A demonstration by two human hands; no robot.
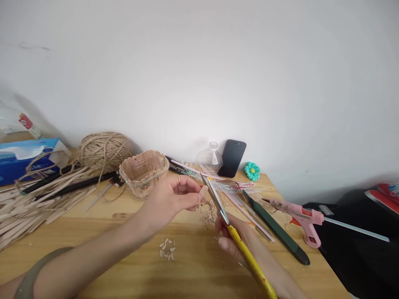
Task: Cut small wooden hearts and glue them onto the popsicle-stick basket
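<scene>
Between its thumb and fingertips my left hand pinches a small pale piece of wood, perhaps a craft-stick end. Yellow-handled scissors are in my right hand, their blades pointing up and slightly parted beside the wood piece. Below the blades lies a heap of wood scraps. Nearer me, several petal-shaped wood chips form a small loose group. Behind my left wrist stands a scalloped wooden basket with a beaded trim.
Craft sticks, a twine ball and a tissue box crowd the left. A phone leans against the wall by a glass bottle and a teal flower. Right are a dark green knife-like tool and a pink glue gun.
</scene>
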